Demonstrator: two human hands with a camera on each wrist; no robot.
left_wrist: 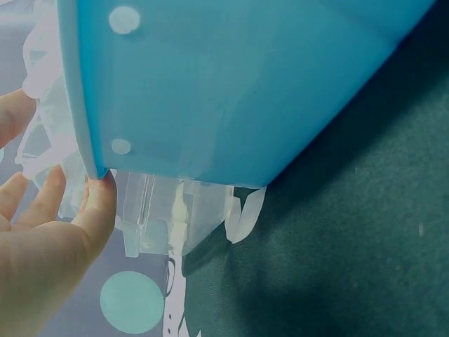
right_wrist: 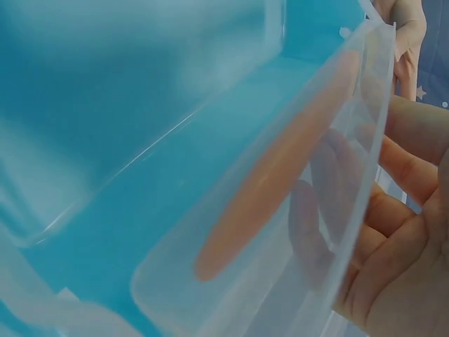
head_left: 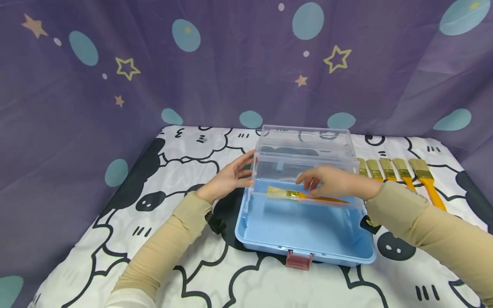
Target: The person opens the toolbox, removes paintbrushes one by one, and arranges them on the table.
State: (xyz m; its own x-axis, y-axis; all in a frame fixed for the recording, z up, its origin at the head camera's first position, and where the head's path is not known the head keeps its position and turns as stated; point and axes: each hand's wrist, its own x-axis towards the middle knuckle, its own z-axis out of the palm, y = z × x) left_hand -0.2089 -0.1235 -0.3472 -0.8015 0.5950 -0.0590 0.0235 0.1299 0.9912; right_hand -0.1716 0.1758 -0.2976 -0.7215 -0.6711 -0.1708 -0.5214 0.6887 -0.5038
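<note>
A light blue plastic box (head_left: 304, 226) stands with its clear trays (head_left: 308, 147) raised at the back. In the lower clear tray lies a paintbrush (head_left: 280, 192) with pale bristles, bristles to the left; its orange handle (right_wrist: 270, 179) shows through the plastic in the right wrist view. My right hand (head_left: 330, 182) reaches over that tray, fingers bent loosely above the brush, with no grip on it visible. At the box's left side, my left hand (head_left: 230, 179) has its fingers spread against the tray ends, and one fingertip touches the blue rim (left_wrist: 90, 144).
Several more paintbrushes (head_left: 426, 177) with orange handles lie in a row right of the box, partly behind my right arm. A pink latch (head_left: 299, 259) hangs at the box front. The sheep-print cloth (head_left: 185, 171) covers the table, and a purple curtain (head_left: 239, 77) hangs behind.
</note>
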